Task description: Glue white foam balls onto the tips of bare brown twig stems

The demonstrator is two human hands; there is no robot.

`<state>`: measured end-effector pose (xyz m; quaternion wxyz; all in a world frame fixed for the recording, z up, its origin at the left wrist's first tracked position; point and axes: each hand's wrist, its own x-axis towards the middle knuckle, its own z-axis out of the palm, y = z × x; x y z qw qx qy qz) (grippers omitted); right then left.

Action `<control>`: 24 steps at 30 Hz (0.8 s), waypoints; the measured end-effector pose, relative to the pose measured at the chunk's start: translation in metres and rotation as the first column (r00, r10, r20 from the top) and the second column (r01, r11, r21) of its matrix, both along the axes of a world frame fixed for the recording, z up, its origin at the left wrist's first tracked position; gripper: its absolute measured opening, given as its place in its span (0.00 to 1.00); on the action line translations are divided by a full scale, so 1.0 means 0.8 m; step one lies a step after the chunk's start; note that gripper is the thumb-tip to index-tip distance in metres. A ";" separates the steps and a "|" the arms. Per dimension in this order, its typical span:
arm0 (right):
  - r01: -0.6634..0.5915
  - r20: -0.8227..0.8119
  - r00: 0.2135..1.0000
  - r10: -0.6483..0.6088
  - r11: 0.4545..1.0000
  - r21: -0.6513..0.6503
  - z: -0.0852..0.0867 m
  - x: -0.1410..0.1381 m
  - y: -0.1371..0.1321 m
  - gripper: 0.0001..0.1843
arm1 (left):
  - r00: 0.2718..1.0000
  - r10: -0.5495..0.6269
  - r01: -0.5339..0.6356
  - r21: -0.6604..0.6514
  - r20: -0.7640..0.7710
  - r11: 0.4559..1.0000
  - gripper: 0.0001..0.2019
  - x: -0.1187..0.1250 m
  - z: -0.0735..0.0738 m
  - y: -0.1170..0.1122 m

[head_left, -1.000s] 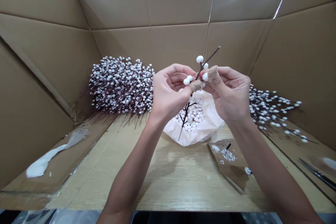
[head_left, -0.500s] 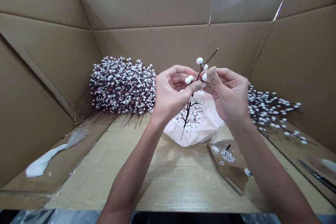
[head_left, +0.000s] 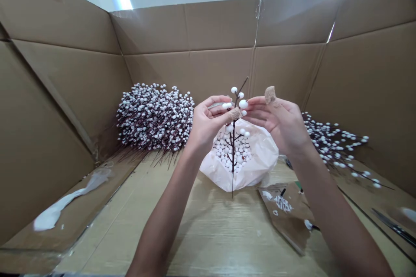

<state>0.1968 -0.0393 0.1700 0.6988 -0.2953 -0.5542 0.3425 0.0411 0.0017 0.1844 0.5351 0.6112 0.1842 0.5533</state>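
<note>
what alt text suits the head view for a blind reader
A left hand pinches a thin stem of white berries upright over a white plastic bag of loose berries, the right hand open beside it. A heap of berry stems leans against the cardboard wall behind.

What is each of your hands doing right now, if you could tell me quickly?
Left hand: closed, holding the berry stem between thumb and fingers.
Right hand: open, holding nothing.
</note>
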 end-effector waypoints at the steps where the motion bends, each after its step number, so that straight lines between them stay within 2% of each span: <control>1: -0.042 0.007 0.999 0.043 0.999 -0.013 0.000 0.001 -0.001 0.19 | 1.000 -0.023 0.024 -0.023 0.017 0.999 0.18 -0.001 0.000 0.001; 4: -0.130 0.046 0.990 0.132 0.990 -0.048 -0.002 0.002 -0.003 0.13 | 0.996 -0.084 0.087 -0.078 0.038 0.993 0.18 -0.002 0.000 0.004; 11: -0.078 0.045 0.996 0.079 0.997 -0.022 -0.003 0.000 -0.004 0.09 | 0.987 -0.157 0.158 -0.091 0.019 0.983 0.18 -0.005 0.000 0.005; 17: -0.065 0.068 0.996 0.065 0.998 -0.008 -0.003 0.003 -0.002 0.08 | 0.944 -0.267 0.262 -0.053 -0.193 0.964 0.24 -0.031 0.011 0.010; 20: -0.088 0.100 0.991 0.088 0.996 -0.009 -0.004 0.001 -0.002 0.08 | 0.946 -0.243 0.249 0.001 -0.216 0.969 0.22 -0.043 0.017 0.013; 24: -0.113 0.170 0.979 0.116 0.993 -0.024 -0.005 -0.004 -0.004 0.09 | 0.982 -0.145 0.155 0.078 -0.118 0.985 0.17 -0.042 0.017 0.011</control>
